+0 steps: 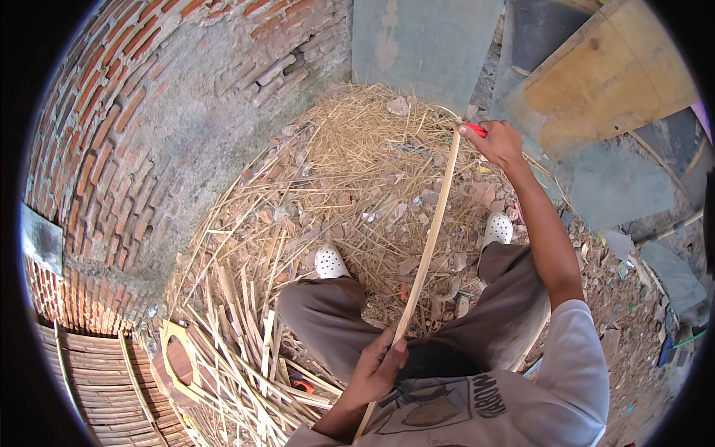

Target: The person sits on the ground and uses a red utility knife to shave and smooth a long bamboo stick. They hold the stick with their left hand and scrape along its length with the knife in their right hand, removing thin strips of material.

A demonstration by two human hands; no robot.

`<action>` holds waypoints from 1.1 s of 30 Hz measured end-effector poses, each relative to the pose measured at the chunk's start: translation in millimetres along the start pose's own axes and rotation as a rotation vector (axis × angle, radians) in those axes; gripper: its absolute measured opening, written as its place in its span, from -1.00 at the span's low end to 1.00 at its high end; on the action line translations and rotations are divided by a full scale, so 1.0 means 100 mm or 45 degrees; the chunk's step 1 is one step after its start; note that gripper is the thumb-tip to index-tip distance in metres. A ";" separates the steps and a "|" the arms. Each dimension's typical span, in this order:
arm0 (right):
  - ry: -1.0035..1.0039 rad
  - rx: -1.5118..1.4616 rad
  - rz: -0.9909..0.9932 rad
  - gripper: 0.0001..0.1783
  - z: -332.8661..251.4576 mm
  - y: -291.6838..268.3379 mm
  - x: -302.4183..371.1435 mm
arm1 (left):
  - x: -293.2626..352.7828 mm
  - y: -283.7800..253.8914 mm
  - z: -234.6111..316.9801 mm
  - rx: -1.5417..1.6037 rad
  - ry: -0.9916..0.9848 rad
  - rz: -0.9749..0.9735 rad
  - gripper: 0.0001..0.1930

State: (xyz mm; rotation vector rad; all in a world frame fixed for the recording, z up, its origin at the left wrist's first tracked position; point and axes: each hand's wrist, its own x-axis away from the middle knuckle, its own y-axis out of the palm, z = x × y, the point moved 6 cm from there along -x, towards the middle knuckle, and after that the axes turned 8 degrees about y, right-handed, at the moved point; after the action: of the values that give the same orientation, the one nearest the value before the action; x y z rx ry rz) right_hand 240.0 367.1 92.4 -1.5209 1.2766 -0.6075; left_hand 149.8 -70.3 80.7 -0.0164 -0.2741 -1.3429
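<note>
A long, pale bamboo strip (pixel 430 249) runs slantwise between my hands, from my lap up to the far right. My left hand (pixel 378 370) is closed round its lower part, close to my belly. At the strip's far end, my right hand (pixel 497 143) grips a small red-handled tool (pixel 474 130). The tool meets the strip there, with a thin curl of shaving beside it. Whether it has a blade is too small to tell, and my fingers cover much of the handle.
A heap of straw-like shavings (pixel 346 127) lies ahead, against a brick wall (pixel 186 127). Many split bamboo strips (pixel 249 357) are piled at my left, beside an orange-and-black tool (pixel 302 384) and a yellowish cut-out frame (pixel 170 346). Flat panels (pixel 603 82) lean at the far right.
</note>
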 end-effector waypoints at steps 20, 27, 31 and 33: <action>-0.194 -0.416 -0.347 -0.14 -0.56 -0.17 0.81 | -0.86 -0.31 0.02 0.259 0.022 0.161 -0.61; -0.603 -0.355 -0.364 -0.26 -0.92 0.05 1.69 | -1.04 -0.23 0.20 0.130 -0.009 0.176 -0.66; -0.698 -0.317 -0.226 -0.29 -1.01 0.06 1.74 | -1.05 -0.19 0.20 0.116 0.045 0.177 -0.70; -0.712 -0.313 -0.170 -0.28 -1.02 0.05 1.74 | -1.03 -0.18 0.20 0.103 0.065 0.178 -0.73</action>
State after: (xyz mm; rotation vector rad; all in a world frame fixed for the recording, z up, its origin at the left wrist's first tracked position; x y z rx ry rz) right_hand 205.0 168.2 86.3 -1.8241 0.8411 -0.0845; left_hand 107.9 28.1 76.3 0.0655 -0.2792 -1.1906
